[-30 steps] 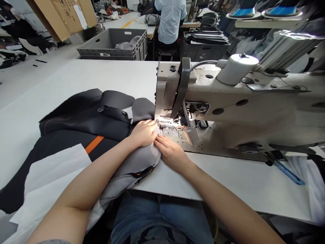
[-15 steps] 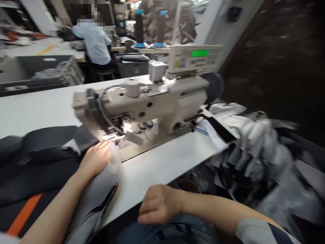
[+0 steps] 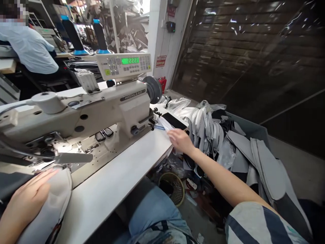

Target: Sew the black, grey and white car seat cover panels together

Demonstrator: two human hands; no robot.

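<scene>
My left hand lies with outstretched fingers on a light grey fabric piece, just in front of the needle area of the sewing machine. Dark edging shows along the lower side of that piece. At the right end of the white table, my right hand has its fingers bent over a white strip. Its thumb is hidden from view. A blue-handled tool lies beside the strip, and a black patch is on the tabletop behind it.
Grey fabric pieces are heaped right of the table, beside a grey bin. A mesh basket stands on the floor below. Behind the machine are two thread cones and a seated person. A control panel tops the machine.
The view has swung right and closer. My right hand has gone from a loose fist above my lap to the white strip at the table's right end. My left hand stays on the grey fabric.
</scene>
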